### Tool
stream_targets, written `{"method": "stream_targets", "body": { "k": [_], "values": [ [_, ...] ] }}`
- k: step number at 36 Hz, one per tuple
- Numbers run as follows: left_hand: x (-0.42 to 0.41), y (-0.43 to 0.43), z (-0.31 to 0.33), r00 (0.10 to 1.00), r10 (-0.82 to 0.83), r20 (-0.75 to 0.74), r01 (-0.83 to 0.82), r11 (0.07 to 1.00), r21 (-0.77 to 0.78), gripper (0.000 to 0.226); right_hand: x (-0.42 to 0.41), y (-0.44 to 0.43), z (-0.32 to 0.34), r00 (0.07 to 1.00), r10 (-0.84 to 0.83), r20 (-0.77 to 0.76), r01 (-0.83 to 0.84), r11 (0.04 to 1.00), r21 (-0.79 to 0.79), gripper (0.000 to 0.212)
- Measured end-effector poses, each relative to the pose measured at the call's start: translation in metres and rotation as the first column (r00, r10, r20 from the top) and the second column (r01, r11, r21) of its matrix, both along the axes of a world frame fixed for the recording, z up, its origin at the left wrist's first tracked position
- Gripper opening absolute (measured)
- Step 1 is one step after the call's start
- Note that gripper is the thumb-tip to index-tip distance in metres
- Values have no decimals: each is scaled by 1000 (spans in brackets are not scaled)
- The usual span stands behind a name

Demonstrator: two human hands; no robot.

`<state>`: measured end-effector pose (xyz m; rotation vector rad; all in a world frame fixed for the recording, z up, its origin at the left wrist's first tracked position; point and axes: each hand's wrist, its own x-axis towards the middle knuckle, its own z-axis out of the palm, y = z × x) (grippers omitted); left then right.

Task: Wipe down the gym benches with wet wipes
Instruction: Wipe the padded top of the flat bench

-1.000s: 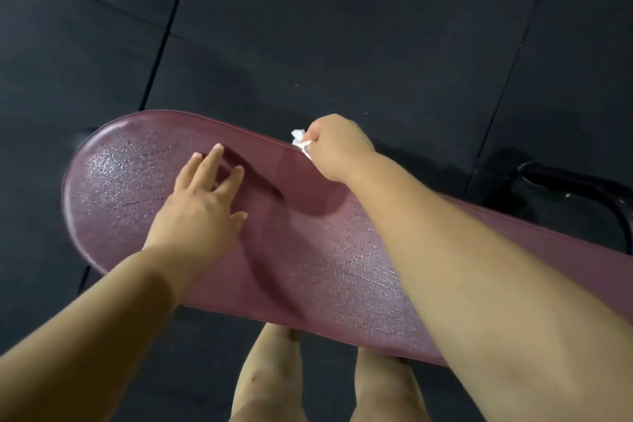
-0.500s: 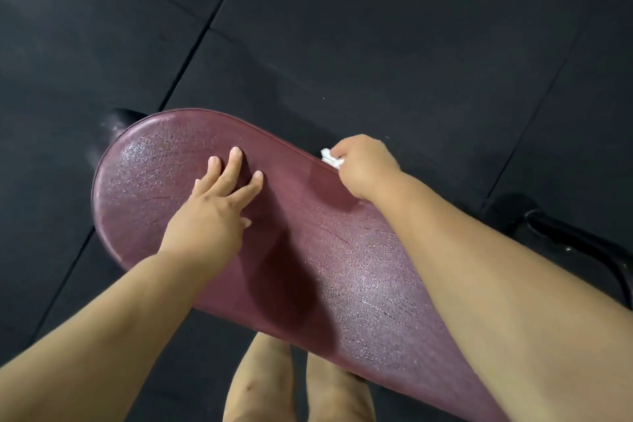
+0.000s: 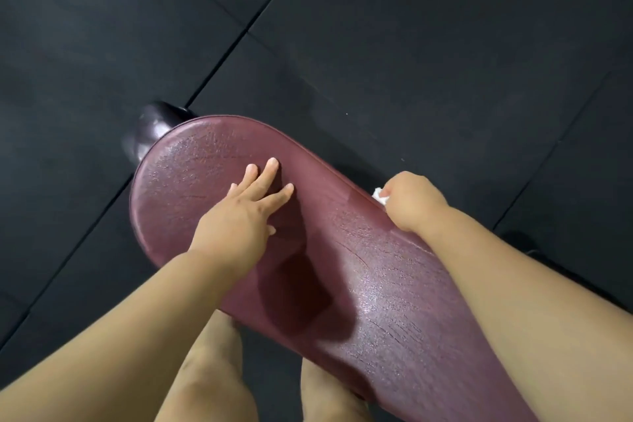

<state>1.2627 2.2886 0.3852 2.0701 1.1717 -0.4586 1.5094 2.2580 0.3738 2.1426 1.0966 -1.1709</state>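
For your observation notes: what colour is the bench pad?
Dark maroon bench pad, seen in the head view.

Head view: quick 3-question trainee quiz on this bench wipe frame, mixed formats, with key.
1. True or false: the left hand lies flat on the maroon bench pad.
2. The right hand grips the wet wipe at: A) the pad's far edge B) the pad's rounded end C) the floor.
3. Fill in: the floor mats are ___ in colour.

Key: 1 true; 2 A; 3 black.
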Motion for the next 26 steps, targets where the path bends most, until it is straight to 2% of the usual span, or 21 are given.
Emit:
{"method": "stream_targets", "body": {
  "k": [5, 9, 11, 14, 16, 20, 22, 26],
  "values": [
    [-32, 15, 3, 994, -37, 99, 19, 985, 173, 49, -32, 28, -6, 996, -74, 41, 72, 997, 41, 35],
    [-76, 33, -1, 995, -87, 50, 76, 977, 200, 54, -67, 67, -10, 987, -154, 47, 148, 983, 110, 20],
    [-95, 40, 0, 993, -105, 61, 88, 969, 231, 54, -83, 86, -10, 987, -162, 23, 158, 979, 127, 23],
    [-119, 47, -1, 986, -140, 92, 116, 968, 222, 54, -104, 111, -6, 990, -142, 1, 141, 982, 129, 37],
    [-133, 48, -7, 979, -172, 107, 146, 965, 217, 52, -114, 125, -4, 987, -161, -12, 161, 977, 140, 35],
    [-149, 51, -5, 984, -37, 175, 14, 992, 127, 48, -140, 149, 2, 985, -166, -45, 171, 968, 181, 29],
    [-155, 51, 1, 983, 28, 180, -48, 993, 111, 44, -156, 160, 5, 994, -102, -33, 106, 974, 199, 30],
    [-176, 47, 7, 979, 148, 140, -157, 986, 54, 30, -197, 173, 9, 980, 196, 21, -196, 958, 207, 37]
  ]
}}
